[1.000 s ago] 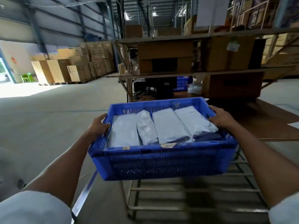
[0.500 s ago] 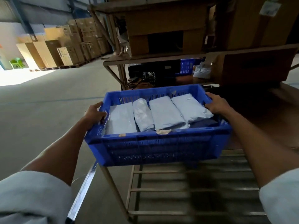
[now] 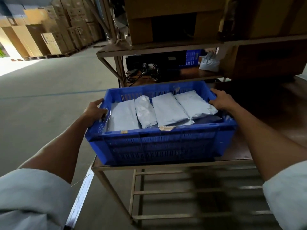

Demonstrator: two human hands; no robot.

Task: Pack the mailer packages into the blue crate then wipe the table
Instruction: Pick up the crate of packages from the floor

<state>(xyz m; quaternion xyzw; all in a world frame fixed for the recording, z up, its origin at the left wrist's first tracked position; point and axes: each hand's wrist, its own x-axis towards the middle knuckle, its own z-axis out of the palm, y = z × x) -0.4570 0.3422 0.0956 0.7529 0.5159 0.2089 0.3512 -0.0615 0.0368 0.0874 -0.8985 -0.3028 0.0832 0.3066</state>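
blue crate (image 3: 159, 146) held by both end rims | left hand (image 3: 95, 110) curled round left rim | right hand (image 3: 221, 101) curled over right rim | grey mailer packages (image 3: 169, 110) laid side by side inside crate | crate positioned at near left corner of table (image 3: 240, 151), contact not discernible
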